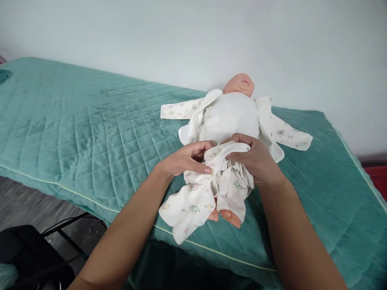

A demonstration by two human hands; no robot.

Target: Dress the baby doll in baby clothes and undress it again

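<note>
White cloth with small animal prints is gathered between the two hands: these are the trousers (236, 185), bunched at the lower body of a doll (231, 114). The left hand (192, 159) has its thumb pressed down on the cloth and its fingers curled near the upper edge, closed on a fold. The right hand (253, 157) pinches the pale waistband between thumb and fingers on the opposite side. Most of the garment hangs below both grips, one part spread toward the bed's near edge, the other around a leg with a foot (231, 218) poking from the cuff. Just above the hands is the doll's white torso, face up, with a matching jacket (193, 128) open around it, sleeves outspread, all on a green quilted bed (90, 121) against a pale wall (151, 40).
</note>
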